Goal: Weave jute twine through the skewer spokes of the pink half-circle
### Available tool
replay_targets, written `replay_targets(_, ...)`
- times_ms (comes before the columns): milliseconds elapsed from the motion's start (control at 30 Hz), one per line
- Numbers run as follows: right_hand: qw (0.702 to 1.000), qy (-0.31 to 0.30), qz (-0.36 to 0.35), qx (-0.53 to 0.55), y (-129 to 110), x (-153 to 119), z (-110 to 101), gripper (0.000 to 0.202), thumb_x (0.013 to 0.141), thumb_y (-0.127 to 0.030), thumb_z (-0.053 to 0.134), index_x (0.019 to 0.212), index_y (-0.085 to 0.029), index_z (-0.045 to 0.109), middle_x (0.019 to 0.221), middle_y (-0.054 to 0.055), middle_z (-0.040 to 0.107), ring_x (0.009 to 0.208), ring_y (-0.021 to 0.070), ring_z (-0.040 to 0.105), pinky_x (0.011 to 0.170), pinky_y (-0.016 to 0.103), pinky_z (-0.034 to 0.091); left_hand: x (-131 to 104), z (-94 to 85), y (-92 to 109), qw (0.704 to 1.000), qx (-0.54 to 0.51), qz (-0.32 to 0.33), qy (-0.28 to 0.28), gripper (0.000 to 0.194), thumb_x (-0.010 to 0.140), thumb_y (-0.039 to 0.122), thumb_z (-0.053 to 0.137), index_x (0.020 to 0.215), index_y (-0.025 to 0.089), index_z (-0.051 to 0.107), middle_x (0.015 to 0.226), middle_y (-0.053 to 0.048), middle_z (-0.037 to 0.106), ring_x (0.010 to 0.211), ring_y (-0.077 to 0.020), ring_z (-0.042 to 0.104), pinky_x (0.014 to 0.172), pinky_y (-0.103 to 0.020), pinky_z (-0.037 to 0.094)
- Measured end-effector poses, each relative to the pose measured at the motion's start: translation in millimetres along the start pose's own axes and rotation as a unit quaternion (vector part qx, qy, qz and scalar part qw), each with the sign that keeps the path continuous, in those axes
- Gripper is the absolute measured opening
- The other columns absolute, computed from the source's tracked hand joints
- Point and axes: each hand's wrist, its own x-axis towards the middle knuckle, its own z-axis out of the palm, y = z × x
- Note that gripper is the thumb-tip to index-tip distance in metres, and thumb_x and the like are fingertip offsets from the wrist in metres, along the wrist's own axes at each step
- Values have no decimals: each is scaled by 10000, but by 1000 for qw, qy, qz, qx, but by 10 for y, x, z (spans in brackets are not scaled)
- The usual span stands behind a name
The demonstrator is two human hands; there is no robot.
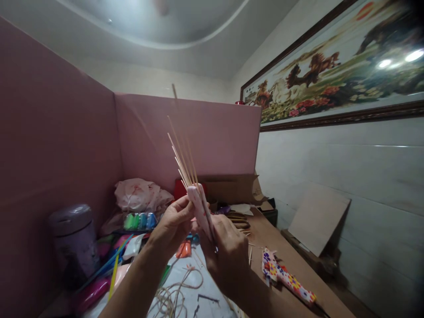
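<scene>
Wooden skewers [188,176] rise up-left from a pale pink slab [200,210], long axis tilted likewise; left hand [177,218] pinches its upper part, right hand [228,240] clasps lower

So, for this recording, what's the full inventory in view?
Wall panels: two, pink, left and behind
Framed horse picture: one, multicoloured, right wall
Leaning board: one, pale, far right
Cardboard: count unclear, brown, behind hands
Tabletop: one, brown, right
Container: one, lavender, left
Bagged bundle: one, pale pink, back left
Small packets: several, green and blue, before bundle
Packet: one, magenta, lower left
Packet: one, orange, below hands
Twine: one tangle, beige, bottom centre
Flower-patterned object: one, multicoloured, tabletop
Thin sticks: several, light tan, fanning above held piece
Held piece: one, pale pink, between hands
Other clutter: too jumbled to count
Left hand, right hand: one each, bare, centre
</scene>
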Motion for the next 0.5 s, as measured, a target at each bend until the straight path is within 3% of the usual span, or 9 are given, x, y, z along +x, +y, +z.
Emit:
replay_targets(233,1000,-14,-12,9,0,-13,-49,411,882,-433,404,1115,-129,552,969,128,601,887,246,550,745,379,453,10,-109,13,997,-81,-5,0,254,725,172,663,973,120,650,815,-81,702,697,-146,653,547,-182,517)
replay_targets(367,999,22,-33,9,59,-10,-166,323,892,-341,408,1061,-121,573,957,126,595,898,233,543,769,369,440,15,-146,32,993,-115,-18,22,201,800,172,566,964,90,649,797,-88,693,699,-155,653,610,-229,547)
replay_targets(500,998,55,-13,-5,208,-9,-277,187,871,-240,469,966,-145,601,899,93,600,867,202,549,757,331,431,27,-184,48,991,-129,-21,33,225,829,186,522,969,63,647,782,-90,678,689,-146,640,641,-240,552)
